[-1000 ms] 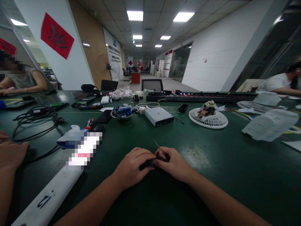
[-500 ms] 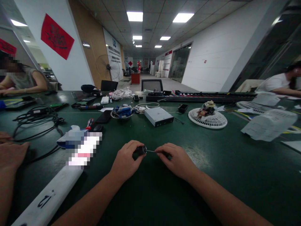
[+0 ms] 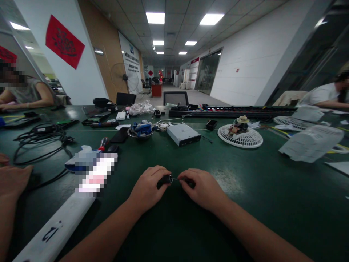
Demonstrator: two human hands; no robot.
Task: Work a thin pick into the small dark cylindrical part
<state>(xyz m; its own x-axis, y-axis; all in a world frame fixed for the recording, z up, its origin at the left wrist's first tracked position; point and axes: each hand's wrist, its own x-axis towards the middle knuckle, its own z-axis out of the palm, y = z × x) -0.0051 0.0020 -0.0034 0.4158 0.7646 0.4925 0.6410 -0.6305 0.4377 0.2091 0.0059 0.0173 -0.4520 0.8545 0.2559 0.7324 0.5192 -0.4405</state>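
Note:
Just above the green tabletop, my left hand is closed around a small black cylinder, its round end facing right. Opposite it, my right hand pinches a thin metal rod. The rod points left and its end meets the cylinder's round face; whether it goes inside I cannot tell. Something dark shows within the curled right fingers, mostly hidden. A grey disc drive lies on the table beyond both hands.
A metal bowl with blue items stands behind, left of the drive. A white fan grille bearing a motor lies right. At left are a long white bar, a red-handled screwdriver, black cables and another person's hand.
My hands have come closer together, so less of the metal rod shows between them. The left hand has shifted slightly right with the cylinder.

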